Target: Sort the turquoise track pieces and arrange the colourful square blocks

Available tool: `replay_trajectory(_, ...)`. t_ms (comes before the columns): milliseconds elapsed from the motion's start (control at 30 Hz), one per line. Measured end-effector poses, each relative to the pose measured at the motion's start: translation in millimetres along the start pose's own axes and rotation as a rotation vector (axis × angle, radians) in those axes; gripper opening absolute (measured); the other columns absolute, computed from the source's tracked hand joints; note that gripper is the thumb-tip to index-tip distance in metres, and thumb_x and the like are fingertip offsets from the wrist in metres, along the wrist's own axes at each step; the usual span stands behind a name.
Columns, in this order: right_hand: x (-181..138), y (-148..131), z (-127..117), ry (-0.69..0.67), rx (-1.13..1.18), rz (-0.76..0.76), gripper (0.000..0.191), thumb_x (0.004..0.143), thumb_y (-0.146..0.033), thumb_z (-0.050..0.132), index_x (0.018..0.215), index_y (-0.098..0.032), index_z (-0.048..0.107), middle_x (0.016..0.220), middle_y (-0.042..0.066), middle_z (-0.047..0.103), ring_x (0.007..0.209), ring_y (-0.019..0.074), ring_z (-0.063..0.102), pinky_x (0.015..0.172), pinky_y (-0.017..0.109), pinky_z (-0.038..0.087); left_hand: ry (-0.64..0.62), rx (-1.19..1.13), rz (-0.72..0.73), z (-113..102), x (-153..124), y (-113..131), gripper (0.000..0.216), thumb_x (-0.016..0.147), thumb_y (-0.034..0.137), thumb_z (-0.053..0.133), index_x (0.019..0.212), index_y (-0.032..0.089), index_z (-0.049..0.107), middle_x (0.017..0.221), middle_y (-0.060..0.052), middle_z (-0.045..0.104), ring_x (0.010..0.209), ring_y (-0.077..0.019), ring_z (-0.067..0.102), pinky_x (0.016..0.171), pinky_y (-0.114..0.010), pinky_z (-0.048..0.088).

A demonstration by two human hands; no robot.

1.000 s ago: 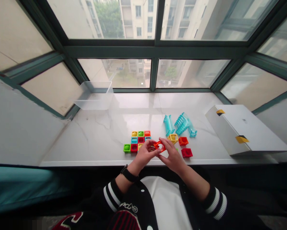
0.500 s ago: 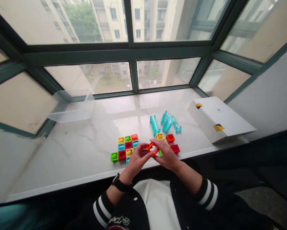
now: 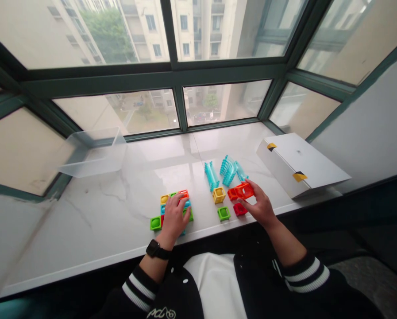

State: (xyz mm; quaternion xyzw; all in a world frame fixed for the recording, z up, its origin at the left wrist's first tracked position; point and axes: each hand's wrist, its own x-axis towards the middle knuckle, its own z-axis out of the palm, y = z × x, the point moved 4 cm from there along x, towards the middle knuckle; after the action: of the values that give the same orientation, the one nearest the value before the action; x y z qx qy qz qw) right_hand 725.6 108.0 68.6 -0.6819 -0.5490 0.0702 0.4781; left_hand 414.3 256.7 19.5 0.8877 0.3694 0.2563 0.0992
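My right hand (image 3: 262, 207) grips an orange-red block (image 3: 245, 190) between thumb and fingers, just above the windowsill top. Directly left of it sits another orange block (image 3: 232, 194), and a dark red block (image 3: 240, 209) lies below. My left hand (image 3: 174, 219) rests over a flat cluster of coloured blocks, its fingers apart and hiding part of them. A green block (image 3: 155, 223) juts from the cluster's left side, and a yellow block (image 3: 164, 199) shows at its back edge. Between the hands are a loose yellow block (image 3: 218, 195) and a loose green block (image 3: 224, 213).
Translucent blue track pieces (image 3: 212, 176) lie behind the loose blocks, one of them curved (image 3: 228, 170). At the left by the window stands a clear plastic bin (image 3: 95, 161). A white box (image 3: 304, 164) with yellow-black tabs stands at the right.
Both hands were together around the orange-red block. My right hand has carried it right, beside the other orange block, while my left hand let go and moved left over the block cluster.
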Motion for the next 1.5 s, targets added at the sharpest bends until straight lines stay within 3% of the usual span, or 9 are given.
replay_trajectory(133,-4.1,22.8,-4.4,0.012,-0.045,0.099,0.069,0.088,-0.049,0.077,0.148,-0.024,0.054,0.140,0.014,0.066,0.129,0.0336,0.064,0.113,0.053,0.051,-0.037,0.032,-0.041,13.9,-7.3,-12.2,0.032,0.097,0.028,0.058,0.127,0.022,0.066,0.137,-0.014,0.063,0.130,-0.0347,0.055,0.120,-0.060,0.038)
replay_trajectory(367,-8.3,50.0,13.4,-0.061,-0.056,0.174,0.064,0.086,-0.052,0.076,0.141,-0.024,0.060,0.137,0.013,0.067,0.129,0.0333,0.064,0.114,0.054,0.049,-0.049,-0.012,-0.077,18.6,-11.8,-19.0,0.037,0.098,0.032,0.057,0.134,0.024,0.065,0.141,-0.014,0.063,0.130,-0.0356,0.056,0.121,-0.061,0.036)
replay_trajectory(900,5.7,74.9,45.7,-0.126,-0.115,0.224,0.063,0.081,-0.049,0.074,0.138,-0.021,0.064,0.133,0.014,0.069,0.124,0.0333,0.065,0.110,0.052,0.051,-0.053,0.007,-0.083,17.0,-11.9,-15.7,0.036,0.098,0.032,0.058,0.132,0.022,0.066,0.140,-0.013,0.064,0.129,-0.0351,0.057,0.121,-0.059,0.036)
replay_trajectory(1500,2.2,91.9,53.4,-0.170,-0.098,0.294,0.064,0.080,-0.044,0.077,0.139,-0.024,0.062,0.130,0.013,0.068,0.114,0.0316,0.068,0.099,0.050,0.059,-0.047,-0.017,-0.085,16.3,-11.4,-15.1,0.036,0.098,0.031,0.058,0.133,0.024,0.065,0.140,-0.013,0.064,0.130,-0.0347,0.056,0.121,-0.060,0.036)
